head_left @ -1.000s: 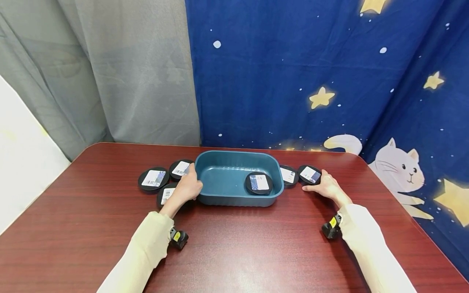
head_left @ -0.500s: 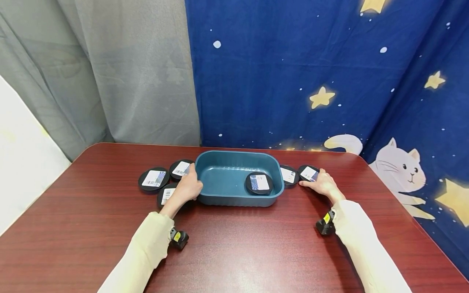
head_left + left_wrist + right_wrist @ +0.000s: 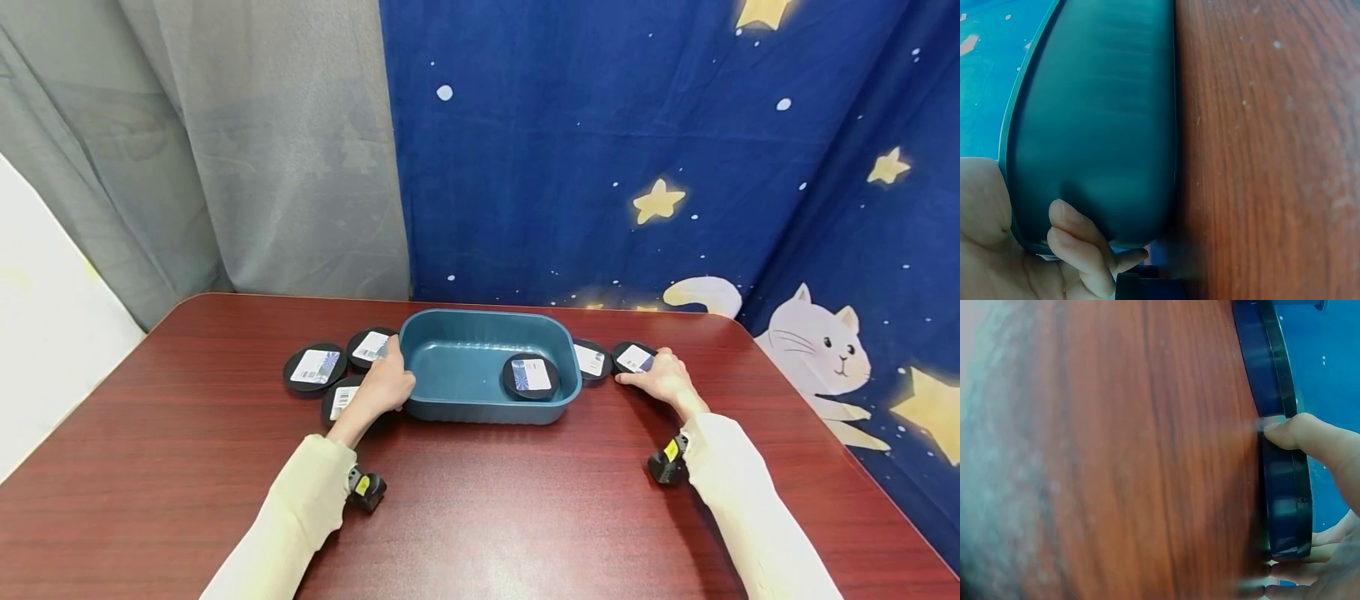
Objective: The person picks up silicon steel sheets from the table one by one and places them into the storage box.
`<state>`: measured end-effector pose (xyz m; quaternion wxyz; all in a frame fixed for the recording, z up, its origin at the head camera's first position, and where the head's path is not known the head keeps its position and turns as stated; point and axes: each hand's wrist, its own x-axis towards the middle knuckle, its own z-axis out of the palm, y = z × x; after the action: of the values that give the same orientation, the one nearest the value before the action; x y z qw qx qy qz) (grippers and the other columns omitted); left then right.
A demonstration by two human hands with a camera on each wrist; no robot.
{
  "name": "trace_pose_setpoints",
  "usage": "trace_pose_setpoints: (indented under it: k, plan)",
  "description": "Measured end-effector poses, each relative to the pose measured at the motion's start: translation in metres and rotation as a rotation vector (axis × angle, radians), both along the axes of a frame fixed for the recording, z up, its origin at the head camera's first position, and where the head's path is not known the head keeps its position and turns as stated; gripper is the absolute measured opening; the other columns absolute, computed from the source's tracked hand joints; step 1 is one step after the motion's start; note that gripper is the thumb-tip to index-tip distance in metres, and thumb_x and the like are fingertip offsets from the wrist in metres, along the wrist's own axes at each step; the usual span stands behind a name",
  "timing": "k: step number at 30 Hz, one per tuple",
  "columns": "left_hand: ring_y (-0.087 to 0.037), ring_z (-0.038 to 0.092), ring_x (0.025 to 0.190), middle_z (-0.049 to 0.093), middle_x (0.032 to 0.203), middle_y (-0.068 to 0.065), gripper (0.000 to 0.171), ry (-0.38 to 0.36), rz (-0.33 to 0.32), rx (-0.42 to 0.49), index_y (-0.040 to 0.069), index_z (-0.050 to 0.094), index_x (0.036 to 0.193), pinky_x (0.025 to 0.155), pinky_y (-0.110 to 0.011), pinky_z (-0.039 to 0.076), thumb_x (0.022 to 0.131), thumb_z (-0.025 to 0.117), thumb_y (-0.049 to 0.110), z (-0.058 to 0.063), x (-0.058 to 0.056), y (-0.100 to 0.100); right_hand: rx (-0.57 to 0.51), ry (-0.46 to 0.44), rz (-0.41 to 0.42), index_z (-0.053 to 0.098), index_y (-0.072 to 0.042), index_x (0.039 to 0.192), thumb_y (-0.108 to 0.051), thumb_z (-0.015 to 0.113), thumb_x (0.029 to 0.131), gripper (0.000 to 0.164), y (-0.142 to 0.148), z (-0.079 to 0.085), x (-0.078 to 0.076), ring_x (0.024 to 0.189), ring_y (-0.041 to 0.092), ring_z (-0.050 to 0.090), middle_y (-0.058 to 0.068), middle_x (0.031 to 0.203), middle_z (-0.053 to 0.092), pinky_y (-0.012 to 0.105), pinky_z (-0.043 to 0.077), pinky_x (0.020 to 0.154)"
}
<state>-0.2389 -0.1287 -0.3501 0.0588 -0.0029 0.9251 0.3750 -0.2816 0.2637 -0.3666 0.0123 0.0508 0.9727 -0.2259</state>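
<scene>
My left hand [image 3: 386, 381] holds the left end of a blue-green rectangular basin [image 3: 480, 412]; in the left wrist view its curled fingers [image 3: 1082, 250] lie against the basin's outer wall. Inside the basin, toward the right, lies a flat black round container [image 3: 517, 390] with a white and blue label. Right of the basin, my right hand [image 3: 663, 379] grips another black round container [image 3: 628, 357]. The right wrist view shows the thumb [image 3: 1297, 432] on this container's side, with the other fingers [image 3: 1310, 565] round its far end. A similar container [image 3: 589, 361] sits between it and the basin.
Left of the basin several more labelled black round containers lie close together, among them one at the outer left [image 3: 315, 368] and one partly behind the left forearm [image 3: 341, 402]. All stand on a reddish-brown table [image 3: 480, 508]. Curtains [image 3: 525, 167] hang behind its far edge.
My right hand first shifted left and closer round its container, then slightly right; the container has moved a little right, away from its neighbour. The left hand and the basin have stayed put.
</scene>
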Motion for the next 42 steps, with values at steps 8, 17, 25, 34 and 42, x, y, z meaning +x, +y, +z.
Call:
trace_pose_setpoints:
  k: [8, 17, 25, 34, 42]
  plan:
    - [-0.014, 0.049, 0.04, 0.056, 0.071, -0.019, 0.066, 0.011, -0.009, 0.0, -0.009, 0.002, 0.137, 0.045, -0.026, 0.041, 0.08, 0.033, 0.0, -0.001, 0.0, -0.001, -0.003, 0.026, 0.031, 0.035, 0.018, 0.112, -0.037, 0.066, 0.072, 0.075, 0.005, 0.005, 0.006, 0.09, 0.041, 0.049, 0.032, 0.1, 0.047, 0.048, 0.04, 0.081]
    - [-0.014, 0.049, 0.04, 0.056, 0.073, -0.02, 0.066, 0.01, 0.002, -0.004, -0.008, 0.003, 0.138, 0.046, -0.026, 0.041, 0.079, 0.033, 0.001, 0.0, 0.001, 0.0, 0.002, 0.065, 0.063, 0.037, 0.02, 0.112, -0.033, 0.067, 0.072, 0.073, 0.01, 0.008, 0.01, 0.091, 0.042, 0.048, 0.034, 0.101, 0.047, 0.048, 0.039, 0.083]
    - [-0.015, 0.05, 0.04, 0.057, 0.08, -0.024, 0.066, 0.012, -0.004, -0.005, -0.009, 0.003, 0.137, 0.046, -0.026, 0.041, 0.08, 0.033, 0.001, 0.0, 0.001, -0.001, -0.008, 0.134, 0.057, 0.037, 0.021, 0.111, -0.03, 0.069, 0.071, 0.072, 0.01, 0.01, 0.015, 0.09, 0.044, 0.047, 0.035, 0.1, 0.046, 0.05, 0.038, 0.082]
    - [-0.014, 0.049, 0.039, 0.057, 0.076, -0.022, 0.066, 0.016, -0.006, -0.009, -0.008, 0.003, 0.137, 0.045, -0.025, 0.041, 0.079, 0.033, 0.002, -0.001, 0.0, -0.001, -0.076, 0.243, 0.017, 0.029, 0.022, 0.119, -0.028, 0.068, 0.072, 0.079, 0.009, 0.01, 0.018, 0.095, 0.046, 0.042, 0.038, 0.107, 0.04, 0.052, 0.034, 0.086]
    - [-0.014, 0.049, 0.039, 0.056, 0.072, -0.019, 0.066, 0.021, -0.008, -0.006, -0.009, 0.003, 0.137, 0.045, -0.026, 0.041, 0.079, 0.033, 0.001, -0.001, -0.001, -0.001, -0.128, 0.326, 0.009, 0.026, 0.019, 0.125, -0.025, 0.07, 0.07, 0.083, 0.005, 0.013, 0.023, 0.102, 0.047, 0.04, 0.037, 0.114, 0.036, 0.053, 0.031, 0.09]
